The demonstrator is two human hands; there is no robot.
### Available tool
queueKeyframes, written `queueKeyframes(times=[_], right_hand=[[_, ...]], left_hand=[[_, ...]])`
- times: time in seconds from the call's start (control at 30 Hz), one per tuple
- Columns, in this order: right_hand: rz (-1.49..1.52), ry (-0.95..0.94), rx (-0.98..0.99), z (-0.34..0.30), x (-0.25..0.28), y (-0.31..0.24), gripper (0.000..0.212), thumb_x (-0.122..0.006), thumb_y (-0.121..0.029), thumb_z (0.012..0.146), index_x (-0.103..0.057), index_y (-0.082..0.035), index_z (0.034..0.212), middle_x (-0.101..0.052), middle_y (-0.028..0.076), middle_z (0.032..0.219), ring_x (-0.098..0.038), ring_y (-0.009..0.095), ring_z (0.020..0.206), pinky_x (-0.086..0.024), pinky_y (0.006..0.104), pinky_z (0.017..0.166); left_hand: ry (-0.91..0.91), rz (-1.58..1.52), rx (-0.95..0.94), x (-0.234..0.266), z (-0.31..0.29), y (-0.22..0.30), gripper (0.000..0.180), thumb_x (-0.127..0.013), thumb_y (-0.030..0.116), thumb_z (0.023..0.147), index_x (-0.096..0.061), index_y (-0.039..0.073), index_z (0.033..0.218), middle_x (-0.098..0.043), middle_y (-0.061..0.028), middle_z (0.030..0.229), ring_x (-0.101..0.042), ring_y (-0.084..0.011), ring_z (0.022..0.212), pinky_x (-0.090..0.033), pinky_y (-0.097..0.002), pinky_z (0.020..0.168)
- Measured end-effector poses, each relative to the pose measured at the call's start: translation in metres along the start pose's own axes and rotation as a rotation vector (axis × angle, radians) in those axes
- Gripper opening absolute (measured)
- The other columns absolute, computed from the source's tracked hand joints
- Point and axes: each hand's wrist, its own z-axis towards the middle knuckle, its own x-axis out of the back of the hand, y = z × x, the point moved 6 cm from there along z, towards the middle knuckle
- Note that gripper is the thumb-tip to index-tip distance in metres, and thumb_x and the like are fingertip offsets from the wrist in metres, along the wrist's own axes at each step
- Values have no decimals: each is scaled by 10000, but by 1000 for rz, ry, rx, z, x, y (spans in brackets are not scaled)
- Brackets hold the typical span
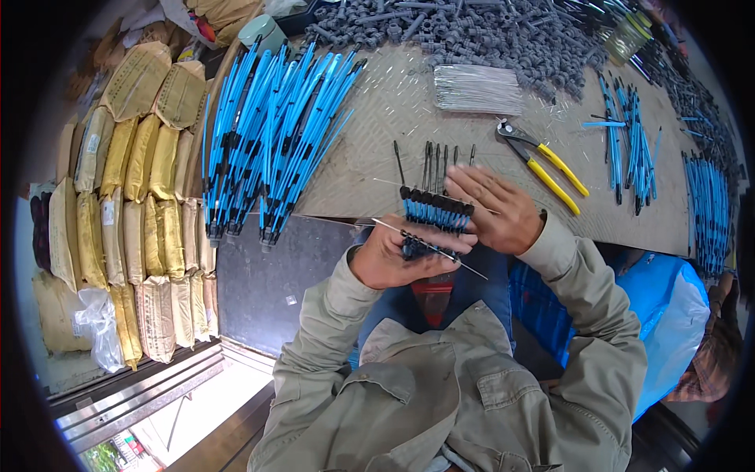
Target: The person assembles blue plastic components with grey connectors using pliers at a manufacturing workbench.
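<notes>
My left hand (385, 256) is closed round a row of thin blue rods with black ends (436, 211), lined up side by side over my lap at the table's near edge. Thin metal wires cross the row, one (397, 183) at its far end and another (440, 250) at its near end. Several thin black stems stick up beyond the row toward the table. My right hand (499, 208) lies against the row's right end, its fingers stretched out and the palm side hidden.
Pliers with yellow handles (554, 177) lie right of my hands, near a stack of straight metal wires (478, 89). Blue-and-black rods (275, 118) are heaped at left, with smaller bundles (629, 141) at right. Grey plastic parts (487, 35) cover the far table. Wrapped brown packages (141, 157) stand left.
</notes>
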Motion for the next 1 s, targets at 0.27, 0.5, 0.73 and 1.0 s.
queueKeyframes(times=[0.27,0.5,0.73,1.0], right_hand=[[207,-151,-115,8,-3,3,672,-586,-225,731,-356,-83,1346,-300,75,1424,-285,223,1316,-236,392,1080],[178,-268,70,32,-19,2,550,-493,-298,864,-317,-163,1367,-259,38,1441,-225,204,1337,-187,382,1095],[211,-271,86,30,-22,3,572,-460,-411,848,-354,-153,1347,-283,28,1433,-224,221,1338,-173,404,1093],[207,-282,73,24,-23,4,614,-422,-485,854,-349,-118,1340,-292,55,1424,-226,234,1336,-168,415,1090]], left_hand=[[-36,84,19,4,3,3,246,-635,10,751,-639,-45,991,-633,-175,1022,-587,-251,1016,-449,-346,891],[-155,239,-51,1,6,5,252,-656,-23,736,-659,12,985,-648,-113,1026,-588,-192,1009,-442,-317,887],[-84,41,17,-6,-24,-20,278,-618,23,755,-633,7,1032,-593,-156,1127,-588,-251,1011,-447,-345,894],[120,-1451,666,-20,-42,-68,309,-605,57,753,-618,13,1058,-563,-175,1167,-598,-293,988,-492,-371,840]])
